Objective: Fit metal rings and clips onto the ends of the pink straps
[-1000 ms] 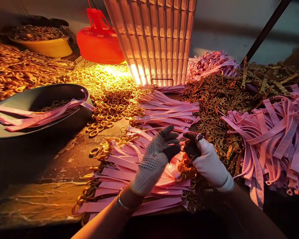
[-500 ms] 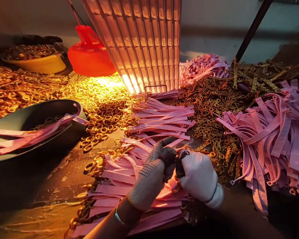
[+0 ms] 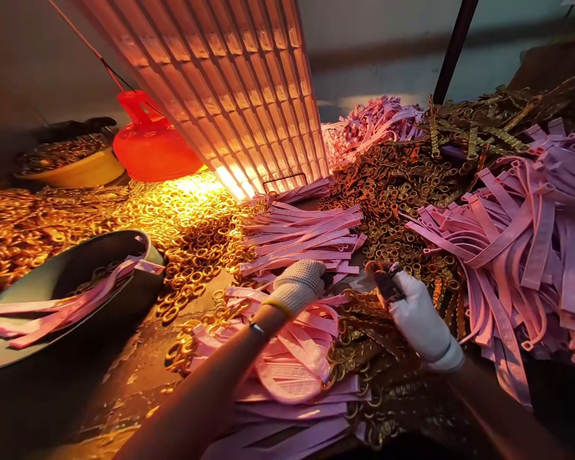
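My left hand (image 3: 298, 285), in a dotted white glove, reaches over the pink straps (image 3: 301, 235) in the middle of the table; its fingertips are mostly hidden behind the knuckles. To its right, my right hand (image 3: 414, 313) wears a plain white glove with darkened fingertips. Its fingers are bunched together at the edge of the small gold chain pieces (image 3: 405, 191); what they hold, if anything, is hidden. Below the hands lies a row of pink straps with gold rings (image 3: 335, 370) at their ends, one strap bent in a loop (image 3: 292, 383).
A red lamp (image 3: 153, 144) lights a heap of gold rings (image 3: 191, 236). Behind stands a ribbed translucent panel (image 3: 230, 96). A dark-sided scoop-shaped container (image 3: 148, 255) with straps is at left, a yellow basin (image 3: 86, 169) behind it. More pink straps (image 3: 531, 236) are heaped at right.
My hands, close together over the straps before, have moved apart: the left forward to the strap pile, the right toward the chain pieces. A looped strap now lies on the row. The view has tilted.
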Demonstrator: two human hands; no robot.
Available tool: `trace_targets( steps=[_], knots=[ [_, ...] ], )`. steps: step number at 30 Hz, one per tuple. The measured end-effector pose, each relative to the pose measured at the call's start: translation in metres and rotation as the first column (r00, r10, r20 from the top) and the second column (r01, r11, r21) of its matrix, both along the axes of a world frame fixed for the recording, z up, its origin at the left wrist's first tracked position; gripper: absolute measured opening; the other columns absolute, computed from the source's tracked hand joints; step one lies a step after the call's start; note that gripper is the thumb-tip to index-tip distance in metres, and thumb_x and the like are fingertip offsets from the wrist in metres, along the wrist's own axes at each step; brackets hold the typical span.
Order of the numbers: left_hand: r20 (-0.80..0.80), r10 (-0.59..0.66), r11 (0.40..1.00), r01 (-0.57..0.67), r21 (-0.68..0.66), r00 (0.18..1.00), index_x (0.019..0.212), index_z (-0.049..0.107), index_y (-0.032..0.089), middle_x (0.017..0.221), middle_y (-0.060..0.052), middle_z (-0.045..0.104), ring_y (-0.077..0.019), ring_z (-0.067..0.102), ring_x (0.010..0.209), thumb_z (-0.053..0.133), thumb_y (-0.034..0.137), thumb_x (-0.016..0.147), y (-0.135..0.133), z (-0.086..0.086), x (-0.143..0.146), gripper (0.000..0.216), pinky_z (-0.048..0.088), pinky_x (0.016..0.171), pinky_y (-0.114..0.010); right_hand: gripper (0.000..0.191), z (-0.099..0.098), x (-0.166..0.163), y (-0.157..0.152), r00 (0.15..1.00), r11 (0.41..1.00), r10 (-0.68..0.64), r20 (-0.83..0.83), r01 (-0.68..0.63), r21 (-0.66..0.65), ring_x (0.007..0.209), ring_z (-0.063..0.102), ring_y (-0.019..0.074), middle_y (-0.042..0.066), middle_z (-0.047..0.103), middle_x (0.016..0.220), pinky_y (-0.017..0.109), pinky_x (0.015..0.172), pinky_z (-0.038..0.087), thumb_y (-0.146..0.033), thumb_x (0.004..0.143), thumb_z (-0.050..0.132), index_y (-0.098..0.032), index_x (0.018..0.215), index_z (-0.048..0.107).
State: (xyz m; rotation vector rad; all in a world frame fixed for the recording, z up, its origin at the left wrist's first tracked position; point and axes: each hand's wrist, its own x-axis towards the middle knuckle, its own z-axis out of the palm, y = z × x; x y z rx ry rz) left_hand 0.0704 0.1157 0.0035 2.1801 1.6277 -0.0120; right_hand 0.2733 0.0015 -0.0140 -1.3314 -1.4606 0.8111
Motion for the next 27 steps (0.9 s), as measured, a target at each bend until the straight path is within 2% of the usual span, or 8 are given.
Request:
trace_targets(
  steps=[6,10,13,15,18,21,23,27],
  knots=[
    [0.027,-0.102,0.994,0.102,-0.029,0.994,0.095,0.070,0.020,0.093,-0.011,0.075,-0.0248,0.067,0.083,0.063,0.019,0.079,-0.008,-0.025,0.021,0.017,0.048,0.071,-0.031,0.036,-0.017,-0.006,0.005,0.999,0.995,0.050,0.009,-0.049,-0.085,0.100,0.070,0.0244,0.008,0.077,0.107,0.038,0.094,0.055,-0.018,0.088,0.052,-0.018,0.119,0.070],
    [0.096,-0.180,0.983,0.183,-0.025,0.979,0.083,0.071,0.020,0.084,-0.008,0.072,-0.0233,0.065,0.077,0.066,0.018,0.077,-0.014,-0.016,0.014,0.008,0.047,0.069,-0.031,0.034,-0.008,-0.007,0.005,0.994,0.991,0.093,0.049,-0.088,-0.099,0.098,0.071,0.0237,0.008,0.078,0.102,0.036,0.091,0.055,-0.018,0.088,0.052,-0.019,0.116,0.071],
    [0.188,-0.182,0.983,0.184,0.006,0.965,0.086,0.072,0.018,0.085,-0.008,0.072,-0.0200,0.063,0.073,0.060,0.021,0.084,-0.022,-0.001,0.003,0.013,0.047,0.068,-0.029,0.041,0.004,-0.007,0.002,0.970,0.994,0.111,0.217,-0.105,-0.041,0.099,0.070,0.0236,0.007,0.077,0.106,0.034,0.090,0.054,-0.009,0.079,0.052,-0.022,0.112,0.071],
    [0.381,-0.086,0.993,0.110,-0.040,0.921,0.091,0.071,0.017,0.083,-0.007,0.071,-0.0169,0.063,0.065,0.053,0.024,0.088,-0.031,0.007,-0.006,0.019,0.047,0.063,-0.028,0.040,0.011,-0.011,0.001,0.925,0.991,0.131,0.357,-0.130,-0.026,0.098,0.069,0.0236,0.006,0.076,0.103,0.032,0.088,0.053,-0.006,0.073,0.052,-0.022,0.104,0.072],
    [0.665,0.195,0.962,-0.009,-0.272,0.721,0.092,0.069,0.016,0.083,-0.007,0.071,-0.0151,0.065,0.060,0.056,0.028,0.086,-0.048,0.011,-0.019,0.019,0.041,0.050,-0.022,0.031,0.021,-0.023,0.003,0.809,0.984,0.177,0.561,-0.160,-0.079,0.093,0.069,0.0234,0.007,0.075,0.096,0.030,0.081,0.051,-0.006,0.071,0.054,-0.021,0.093,0.070],
    [0.740,0.404,0.887,-0.033,-0.460,0.538,0.093,0.065,0.016,0.077,-0.005,0.068,-0.0130,0.062,0.058,0.064,0.036,0.083,-0.060,0.009,-0.025,0.022,0.032,0.043,-0.017,0.024,0.027,-0.037,0.007,0.660,0.980,0.200,0.724,-0.150,-0.135,0.089,0.069,0.0246,0.009,0.074,0.095,0.030,0.074,0.048,-0.010,0.074,0.054,-0.018,0.091,0.069],
    [0.762,0.432,0.872,-0.009,-0.489,0.482,0.085,0.061,0.016,0.067,0.000,0.060,-0.0095,0.054,0.051,0.069,0.042,0.083,-0.064,0.004,-0.026,0.027,0.035,0.044,-0.018,0.022,0.031,-0.045,0.010,0.571,0.981,0.193,0.798,-0.140,-0.136,0.088,0.069,0.0254,0.010,0.073,0.096,0.031,0.069,0.045,-0.011,0.075,0.054,-0.017,0.091,0.069],
    [0.777,0.413,0.878,0.020,-0.479,0.476,0.071,0.049,0.018,0.057,0.006,0.042,-0.0058,0.034,0.046,0.069,0.052,0.085,-0.065,-0.004,-0.027,0.042,0.029,0.042,-0.018,0.025,0.033,-0.057,0.012,0.437,0.981,0.185,0.880,-0.137,-0.138,0.081,0.069,0.0257,0.011,0.073,0.092,0.033,0.061,0.039,-0.008,0.077,0.051,-0.017,0.092,0.069]
  ],
)
